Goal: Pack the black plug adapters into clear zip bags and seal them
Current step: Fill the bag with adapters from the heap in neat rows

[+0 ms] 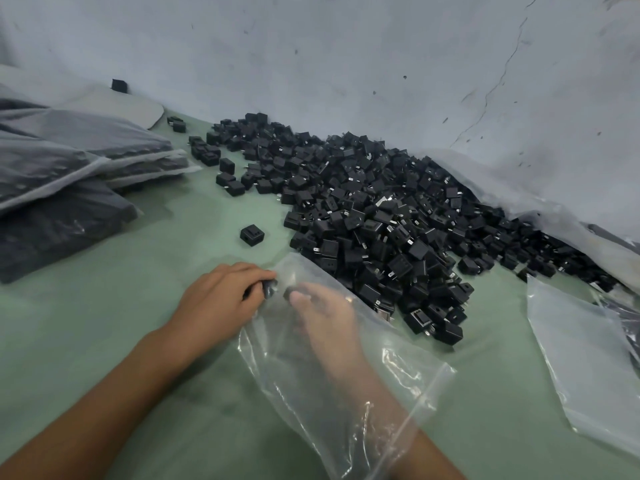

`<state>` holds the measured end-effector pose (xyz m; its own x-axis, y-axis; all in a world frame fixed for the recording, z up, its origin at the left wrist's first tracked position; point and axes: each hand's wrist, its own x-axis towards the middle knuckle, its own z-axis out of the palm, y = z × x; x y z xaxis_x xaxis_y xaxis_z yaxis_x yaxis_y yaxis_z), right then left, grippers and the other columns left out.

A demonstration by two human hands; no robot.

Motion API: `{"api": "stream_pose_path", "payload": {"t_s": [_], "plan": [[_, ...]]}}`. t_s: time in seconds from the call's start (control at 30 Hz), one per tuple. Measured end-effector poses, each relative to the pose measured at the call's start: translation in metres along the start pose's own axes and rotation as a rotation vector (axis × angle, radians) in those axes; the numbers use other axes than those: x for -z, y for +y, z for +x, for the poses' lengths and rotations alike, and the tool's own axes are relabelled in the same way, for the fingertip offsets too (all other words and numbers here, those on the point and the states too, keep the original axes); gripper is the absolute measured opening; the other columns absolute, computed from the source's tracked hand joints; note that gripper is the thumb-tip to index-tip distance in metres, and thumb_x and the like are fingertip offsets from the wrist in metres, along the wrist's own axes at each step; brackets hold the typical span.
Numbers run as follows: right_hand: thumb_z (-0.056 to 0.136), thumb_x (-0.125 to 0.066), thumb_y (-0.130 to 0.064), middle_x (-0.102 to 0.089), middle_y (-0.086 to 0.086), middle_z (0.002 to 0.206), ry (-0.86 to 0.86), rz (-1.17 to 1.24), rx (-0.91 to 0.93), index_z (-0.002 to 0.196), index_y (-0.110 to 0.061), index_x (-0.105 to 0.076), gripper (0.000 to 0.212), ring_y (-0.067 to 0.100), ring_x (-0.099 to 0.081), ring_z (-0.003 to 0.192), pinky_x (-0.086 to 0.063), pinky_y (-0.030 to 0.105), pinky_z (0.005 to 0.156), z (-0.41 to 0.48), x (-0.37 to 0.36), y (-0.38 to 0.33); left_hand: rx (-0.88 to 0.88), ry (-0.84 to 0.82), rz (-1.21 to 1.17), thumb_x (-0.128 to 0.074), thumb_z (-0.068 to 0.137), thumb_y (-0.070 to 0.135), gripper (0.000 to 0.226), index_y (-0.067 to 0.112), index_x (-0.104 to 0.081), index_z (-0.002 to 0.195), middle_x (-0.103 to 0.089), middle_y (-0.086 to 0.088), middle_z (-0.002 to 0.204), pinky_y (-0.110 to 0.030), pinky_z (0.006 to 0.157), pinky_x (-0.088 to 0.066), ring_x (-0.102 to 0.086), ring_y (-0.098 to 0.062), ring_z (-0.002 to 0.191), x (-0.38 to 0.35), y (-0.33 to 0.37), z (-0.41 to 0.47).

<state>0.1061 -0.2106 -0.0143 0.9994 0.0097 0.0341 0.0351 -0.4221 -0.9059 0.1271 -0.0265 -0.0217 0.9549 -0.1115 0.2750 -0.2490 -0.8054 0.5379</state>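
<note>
Desk (138,341): green surface, wall behind. Adapter pile (381,216) is spread over the middle and right, spilling from an opened plastic sack (540,199) against the wall, so stock is kept within reach. Packed bags (62,174) are stacked at left, out of the working zone. A spare bag (585,358) is laid flat at right, likely staged for the next fill.

The open bag (332,358) is lying in the centre, mouth toward the person. The right hand (325,317) is pushed inside it, seen through the film; the fingers seem curled on a dark adapter near the far end, blurred, so the grip cannot be confirmed. The left hand (221,299) is set outside at the bag's far corner, fingers curled round a black adapter (268,289), probably also to pin the bag.

One stray adapter (252,235) is left apart from the pile. Judged stage: filling, bag not yet sealed.
</note>
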Motion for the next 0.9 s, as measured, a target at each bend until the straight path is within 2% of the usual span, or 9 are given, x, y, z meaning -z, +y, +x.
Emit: {"api": "stream_pose_path", "payload": {"t_s": [0.13,0.3,0.4,0.5,0.6,0.63,0.73,0.8,0.9], "plan": [[0.095,-0.061,-0.035,-0.071,-0.012,0.103,0.117,-0.138,0.053,0.115,-0.027,-0.071,0.023,-0.001,-0.063,0.095,-0.047,0.017,0.088,0.009,-0.008,-0.001,-0.005,-0.006,0.018,-0.046,0.098,0.031,0.034,0.045,-0.063,0.124,-0.059,0.024,0.126,-0.029,0.09,-0.044,-0.053,-0.009,0.111,0.0,-0.001,0.002],[0.091,-0.064,-0.036,-0.071,-0.009,0.103,0.136,-0.051,-0.052,0.114,-0.029,-0.071,0.025,0.007,-0.065,0.097,-0.051,0.03,0.093,0.021,-0.019,-0.008,-0.002,0.016,0.0,-0.048,0.097,0.03,0.032,0.044,-0.064,0.122,-0.061,0.025,0.123,-0.027,0.091,-0.043,-0.053,-0.008,0.109,-0.001,-0.002,0.001],[0.091,-0.062,-0.03,-0.07,-0.013,0.102,0.07,-0.062,-0.036,0.111,-0.031,-0.07,0.022,0.003,-0.064,0.096,-0.049,0.018,0.082,0.025,-0.02,-0.009,-0.005,0.022,0.008,-0.049,0.097,0.03,0.032,0.043,-0.064,0.122,-0.061,0.024,0.123,-0.027,0.091,-0.043,-0.053,-0.008,0.109,-0.001,-0.001,0.001],[0.092,-0.06,-0.022,-0.072,-0.015,0.105,0.005,-0.085,0.058,0.11,-0.031,-0.073,0.023,-0.005,-0.063,0.098,-0.047,0.014,0.086,0.029,-0.018,-0.009,-0.006,0.029,0.012,-0.048,0.097,0.03,0.032,0.043,-0.061,0.123,-0.062,0.023,0.12,-0.027,0.087,-0.043,-0.052,-0.008,0.105,0.0,-0.001,0.0],[0.096,-0.054,-0.012,-0.069,-0.019,0.107,-0.041,-0.09,0.111,0.116,-0.028,-0.071,0.031,-0.019,-0.057,0.095,-0.04,0.0,0.082,0.028,-0.018,-0.008,0.052,-0.012,-0.049,-0.047,0.096,0.029,0.039,0.043,-0.051,0.132,-0.061,0.018,0.116,-0.031,0.086,-0.044,-0.052,-0.009,0.105,0.001,0.0,0.001],[0.097,-0.053,-0.012,-0.069,-0.022,0.107,-0.048,-0.097,0.117,0.117,-0.029,-0.07,0.032,-0.02,-0.056,0.096,-0.039,0.0,0.081,0.026,-0.018,-0.006,0.069,-0.035,-0.059,-0.047,0.096,0.029,0.042,0.041,-0.048,0.135,-0.06,0.016,0.117,-0.032,0.087,-0.044,-0.053,-0.011,0.107,0.001,0.0,0.001],[0.096,-0.052,-0.022,-0.068,-0.022,0.106,-0.075,-0.158,0.106,0.121,-0.036,-0.062,0.031,-0.008,-0.06,0.092,-0.048,0.012,0.083,0.02,-0.019,0.001,0.085,-0.092,-0.079,-0.048,0.095,0.029,0.046,0.04,-0.046,0.139,-0.06,0.014,0.127,-0.031,0.091,-0.045,-0.056,-0.01,0.111,0.005,-0.005,0.002],[0.096,-0.053,-0.029,-0.067,-0.013,0.107,-0.09,-0.247,0.087,0.127,-0.035,-0.057,0.032,0.003,-0.057,0.087,-0.049,0.024,0.079,0.019,-0.021,0.003,0.105,-0.125,-0.129,-0.049,0.094,0.027,0.048,0.043,-0.046,0.139,-0.06,0.016,0.129,-0.031,0.09,-0.046,-0.059,-0.009,0.105,0.009,-0.008,0.004],[0.095,-0.056,-0.029,-0.067,-0.003,0.11,-0.09,-0.301,0.127,0.131,-0.031,-0.052,0.037,0.016,-0.061,0.092,-0.049,0.032,0.079,0.016,-0.023,0.002,0.097,-0.158,-0.14,-0.047,0.094,0.025,0.052,0.046,-0.042,0.142,-0.062,0.016,0.124,-0.033,0.086,-0.048,-0.059,-0.006,0.09,0.009,-0.006,0.007]]}}
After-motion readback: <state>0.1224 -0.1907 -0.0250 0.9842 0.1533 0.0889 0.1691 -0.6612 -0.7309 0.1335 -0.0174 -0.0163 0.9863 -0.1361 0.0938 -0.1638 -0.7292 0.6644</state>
